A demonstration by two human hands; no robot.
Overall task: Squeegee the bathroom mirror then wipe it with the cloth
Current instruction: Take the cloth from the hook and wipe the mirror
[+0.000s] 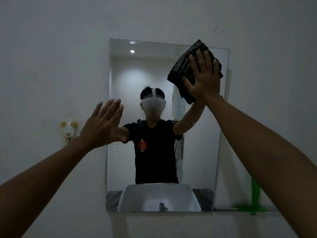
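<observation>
A frameless rectangular mirror (154, 69) hangs on the white wall straight ahead. My right hand (204, 78) presses a dark folded cloth (181, 66) flat against the mirror's upper right corner, fingers spread over it. My left hand (104, 124) is open, palm resting flat on the mirror's left edge at mid height, holding nothing. The mirror reflects a person in a black shirt with both arms raised, and a white basin at the bottom. No squeegee shows clearly in view.
A small white and yellow wall hook (68, 130) is fixed to the wall left of the mirror. A green object (253, 196) stands on a narrow ledge (224, 209) at the mirror's lower right. White wall surrounds the mirror.
</observation>
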